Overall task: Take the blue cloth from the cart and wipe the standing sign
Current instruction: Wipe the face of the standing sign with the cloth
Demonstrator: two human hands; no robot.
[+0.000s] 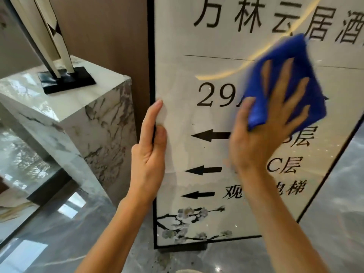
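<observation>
The standing sign [206, 79] fills the right half of the view: a white panel in a thin black frame, with black characters, arrows and a blossom branch at the bottom. My right hand [262, 134] presses the blue cloth [281, 54] flat against the sign's middle with spread, straight fingers. The cloth covers part of the printed text. My left hand [151, 154] grips the sign's left frame edge, thumb on the front face and fingers behind it, out of sight.
A marble pedestal [94, 123] stands just left of the sign, with a sculpture on a black base [67, 79] on top. A brown wall panel [110, 36] lies behind. The floor [334, 223] is glossy grey stone. The cart is out of view.
</observation>
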